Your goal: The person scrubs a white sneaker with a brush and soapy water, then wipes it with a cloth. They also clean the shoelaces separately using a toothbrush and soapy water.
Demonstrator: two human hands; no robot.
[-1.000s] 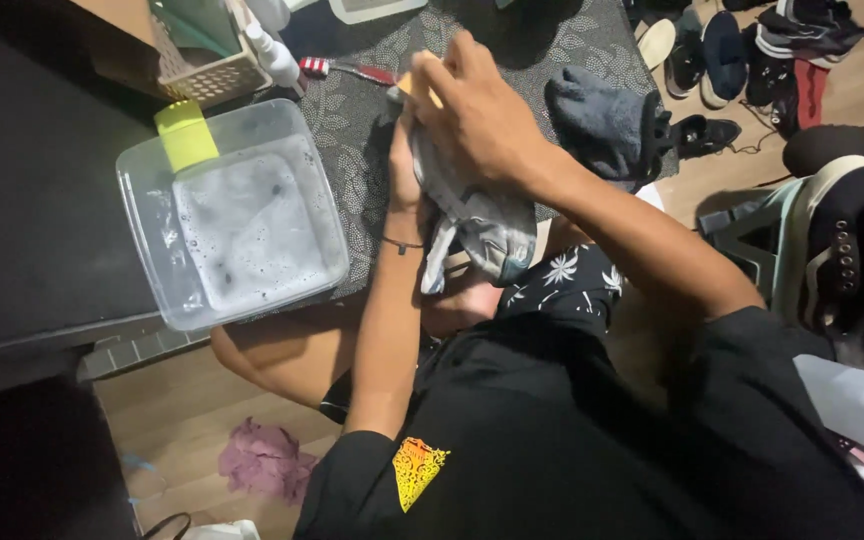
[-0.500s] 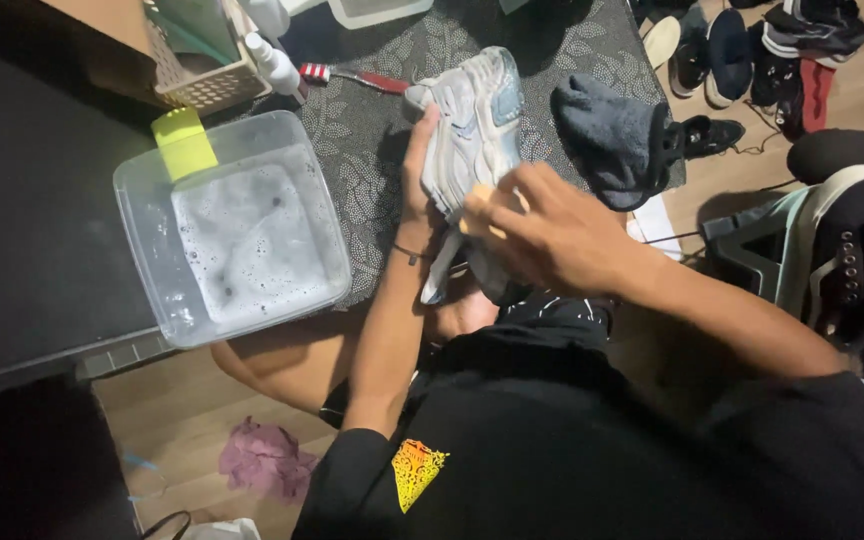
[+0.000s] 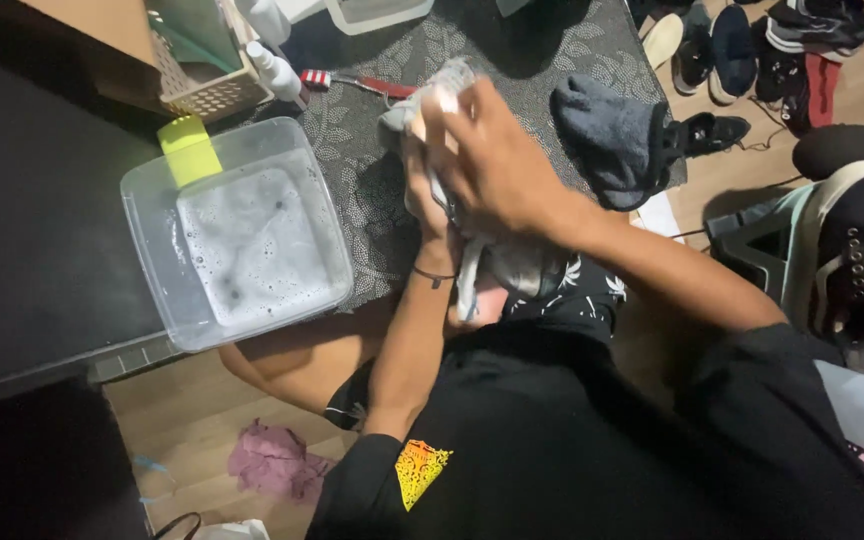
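I hold a white and grey sneaker [image 3: 512, 268] over my lap, its toe end [image 3: 452, 75] pointing away above the patterned mat [image 3: 362, 150]. My left hand [image 3: 420, 195] grips the sneaker from the left side and is mostly covered. My right hand [image 3: 497, 160] lies across the upper part of the sneaker, fingers curled over a small pale item pressed to it. What that item is cannot be told.
A clear plastic tub [image 3: 142, 205] of foamy water sits left, a yellow-green block [image 3: 190, 150] on its rim. Nearby are a dark cloth [image 3: 612, 140], red-handled brush [image 3: 357, 83], white basket [image 3: 202, 90], bottle [image 3: 274, 68], shoes [image 3: 852, 250] on the right, and a pink rag [image 3: 272, 462] on the floor.
My right hand went from the sneaker's toe down to its heel, then back up over the toe half. My left hand has kept its hold.
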